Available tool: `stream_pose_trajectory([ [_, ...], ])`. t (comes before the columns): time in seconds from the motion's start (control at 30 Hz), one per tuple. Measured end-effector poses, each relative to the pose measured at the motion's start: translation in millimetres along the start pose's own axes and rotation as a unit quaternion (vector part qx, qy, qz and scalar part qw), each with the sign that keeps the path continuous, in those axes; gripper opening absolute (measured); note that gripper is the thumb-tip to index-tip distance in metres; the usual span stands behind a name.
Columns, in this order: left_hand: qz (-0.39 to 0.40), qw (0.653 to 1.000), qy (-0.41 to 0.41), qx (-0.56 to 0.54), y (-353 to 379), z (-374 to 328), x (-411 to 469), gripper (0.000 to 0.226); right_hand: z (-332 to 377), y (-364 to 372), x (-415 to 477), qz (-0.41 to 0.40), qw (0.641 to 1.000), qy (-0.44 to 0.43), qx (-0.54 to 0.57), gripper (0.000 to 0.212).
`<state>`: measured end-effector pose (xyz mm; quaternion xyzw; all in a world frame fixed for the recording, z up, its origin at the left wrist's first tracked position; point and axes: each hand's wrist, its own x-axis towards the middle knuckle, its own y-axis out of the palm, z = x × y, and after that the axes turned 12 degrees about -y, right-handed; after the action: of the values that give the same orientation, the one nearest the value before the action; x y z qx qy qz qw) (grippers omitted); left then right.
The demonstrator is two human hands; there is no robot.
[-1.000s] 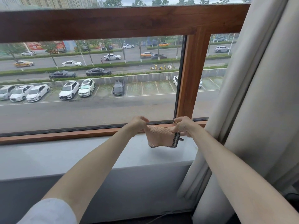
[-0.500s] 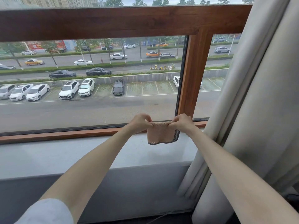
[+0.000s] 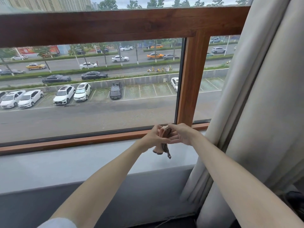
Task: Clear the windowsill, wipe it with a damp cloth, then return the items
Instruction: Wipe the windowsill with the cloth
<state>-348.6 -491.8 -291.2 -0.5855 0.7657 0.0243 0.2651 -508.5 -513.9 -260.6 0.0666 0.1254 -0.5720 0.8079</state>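
Observation:
A small pink cloth (image 3: 162,146) with a dark patterned edge hangs folded between my two hands, above the right end of the pale grey windowsill (image 3: 69,163). My left hand (image 3: 154,136) grips its left side. My right hand (image 3: 181,134) pinches its upper edge from the right. Both hands are pressed close together, and the cloth's lower part dangles below them without touching the sill.
A brown wooden window frame (image 3: 191,79) rises just behind my hands. A cream curtain (image 3: 256,104) hangs at the right and reaches past the sill's end. A dark cable (image 3: 171,220) lies on the floor below.
The cloth was held stretched flat between my hands. My hands have now come together, and the cloth is folded and bunched between them.

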Motion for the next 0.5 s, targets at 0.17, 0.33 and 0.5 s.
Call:
stream_pose_trajectory([
  [0.17,-0.082,0.996,-0.022,-0.015,12,16,11,0.041,-21,-14,-6,0.056,0.998,-0.005,0.011,0.044],
  [0.33,-0.166,0.981,-0.057,0.080,6,24,23,0.015,-55,-32,-4,-0.113,0.961,-0.007,-0.251,0.024],
  [0.5,-0.188,0.928,-0.038,0.319,32,61,43,0.028,-92,-56,-13,-0.206,0.884,-0.009,-0.420,0.044],
])
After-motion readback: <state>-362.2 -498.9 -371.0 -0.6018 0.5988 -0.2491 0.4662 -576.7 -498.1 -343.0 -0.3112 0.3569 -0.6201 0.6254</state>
